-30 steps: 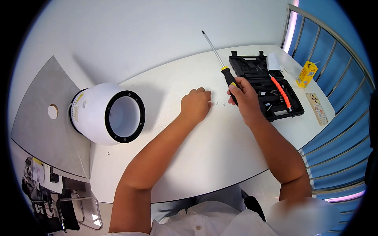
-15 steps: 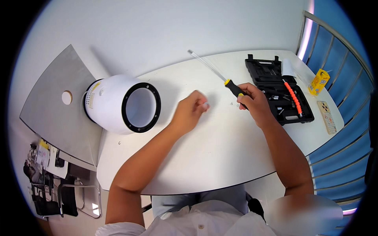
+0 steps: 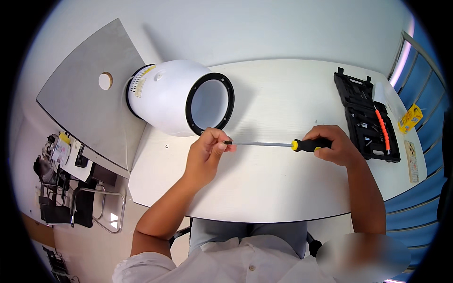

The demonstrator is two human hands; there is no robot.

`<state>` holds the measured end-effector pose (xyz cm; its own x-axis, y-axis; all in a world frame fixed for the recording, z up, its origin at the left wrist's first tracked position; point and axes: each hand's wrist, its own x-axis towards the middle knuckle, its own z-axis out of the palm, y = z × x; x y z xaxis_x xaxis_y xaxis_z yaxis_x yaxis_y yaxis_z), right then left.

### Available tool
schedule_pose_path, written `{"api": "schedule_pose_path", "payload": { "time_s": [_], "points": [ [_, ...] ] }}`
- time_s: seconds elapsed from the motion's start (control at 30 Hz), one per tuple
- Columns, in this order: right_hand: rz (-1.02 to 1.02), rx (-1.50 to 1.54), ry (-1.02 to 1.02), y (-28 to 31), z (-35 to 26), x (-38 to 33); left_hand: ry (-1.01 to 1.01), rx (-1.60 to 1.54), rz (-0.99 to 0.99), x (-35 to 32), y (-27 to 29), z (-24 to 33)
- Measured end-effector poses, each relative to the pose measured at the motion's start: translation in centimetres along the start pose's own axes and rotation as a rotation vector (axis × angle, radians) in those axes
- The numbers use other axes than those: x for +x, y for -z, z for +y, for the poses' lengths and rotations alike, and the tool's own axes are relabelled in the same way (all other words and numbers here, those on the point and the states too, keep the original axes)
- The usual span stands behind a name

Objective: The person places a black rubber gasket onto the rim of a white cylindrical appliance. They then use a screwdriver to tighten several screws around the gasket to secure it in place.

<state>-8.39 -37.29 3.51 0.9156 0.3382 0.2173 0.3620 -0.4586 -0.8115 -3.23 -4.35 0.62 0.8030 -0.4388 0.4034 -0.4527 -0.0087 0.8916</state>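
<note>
My right hand (image 3: 336,146) grips the black and yellow handle of a long screwdriver (image 3: 276,144), held level above the white table (image 3: 283,188) with its shaft pointing left. My left hand (image 3: 206,153) pinches something small at the screwdriver's tip; what it is cannot be made out. Just behind my left hand lies a white round appliance (image 3: 177,96) on its side, its black-rimmed open end facing me.
An open black tool case (image 3: 365,115) with an orange flexible extension lies at the table's right end, a small yellow box (image 3: 409,118) beyond it. A grey board (image 3: 89,89) with a round wooden knob stands left of the table. Blue railing runs along the right.
My right hand has swung the screwdriver down from pointing away to lying level, tip to the left. My left hand has come to the tip. The view has shifted left, toward the white appliance.
</note>
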Motion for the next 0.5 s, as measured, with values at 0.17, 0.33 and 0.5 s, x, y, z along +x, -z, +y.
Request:
{"api": "schedule_pose_path", "payload": {
  "time_s": [0.17,0.33,0.5],
  "points": [
    [-0.001,-0.026,-0.006,-0.04,-0.01,-0.05,-0.090,0.399,0.083,-0.50,-0.34,0.06],
    [0.003,-0.077,0.028,-0.39,0.16,0.21,-0.158,0.543,0.114,-0.66,-0.07,0.19],
    [0.015,-0.101,0.053,-0.57,0.45,0.22,-0.188,0.624,0.118,-0.57,-0.18,0.32]
  ]
}}
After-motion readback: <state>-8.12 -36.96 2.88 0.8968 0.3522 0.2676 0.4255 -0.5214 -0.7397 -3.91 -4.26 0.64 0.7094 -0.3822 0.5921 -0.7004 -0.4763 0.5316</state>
